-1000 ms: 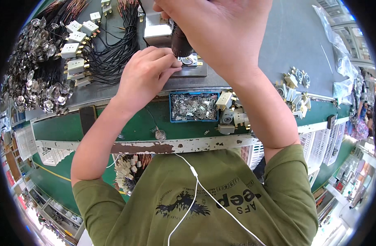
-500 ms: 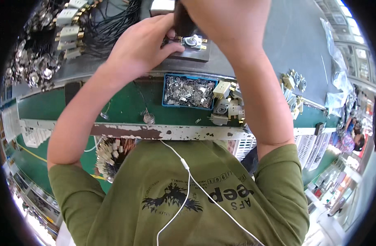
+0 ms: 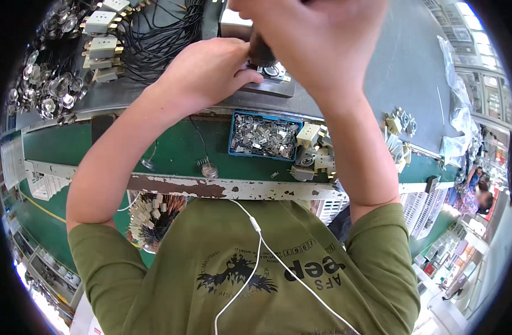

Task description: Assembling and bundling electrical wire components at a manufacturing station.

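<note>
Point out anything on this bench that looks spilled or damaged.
A small metal piece lies loose on the green surface, outside the blue tray of similar-looking pieces, perhaps dropped. The bench's white front edge is chipped, with dark patches where paint is missing.

A flat dark-grey worktop [image 3: 404, 72] is spreading beneath the grip and off to its right. Nearer the body than the grip, a green lower ledge [image 3: 178, 153] is running crosswise, and a chipped white-painted rail [image 3: 267, 192] is edging it. Well left of and below the grip, a green floor [image 3: 55, 233] is showing, a narrow yellow line [image 3: 44, 207] is crossing it, and cluttered shelves [image 3: 54, 271] are standing farther down. Far right of the grip, pale-framed panels [image 3: 479, 58] are rising, bright white light glaring above.
</note>
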